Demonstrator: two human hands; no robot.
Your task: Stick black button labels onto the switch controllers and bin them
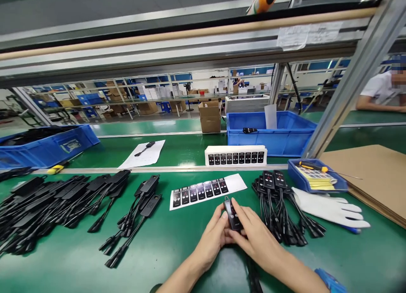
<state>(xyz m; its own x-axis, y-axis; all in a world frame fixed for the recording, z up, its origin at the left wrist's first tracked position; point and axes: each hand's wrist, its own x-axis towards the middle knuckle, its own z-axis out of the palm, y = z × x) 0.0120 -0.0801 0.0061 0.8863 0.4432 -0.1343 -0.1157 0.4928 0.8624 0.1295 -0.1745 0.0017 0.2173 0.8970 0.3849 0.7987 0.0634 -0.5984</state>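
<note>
Between both hands is a small black control box with a cable (234, 220), its dark label facing up and its cable hanging toward me. My left hand (213, 233) is closed around its left side, thumb along the edge. My right hand (253, 236) grips the right side, with fingers pressed on the label face. Just beyond lies a white sheet of black labels (200, 192). To the right is a pile of labelled control boxes (274, 185) with their cables. Left of my hands sits a small group of control boxes (149, 195) whose upper faces show no printed label.
A large heap of black cabled boxes (57, 200) covers the left side. Behind stand a label stack (236, 156), a blue bin (269, 142) and a brown carton (209, 117). At right are a small blue tray (301, 185), a screwdriver (314, 167), a white glove (333, 208) and cardboard (374, 170).
</note>
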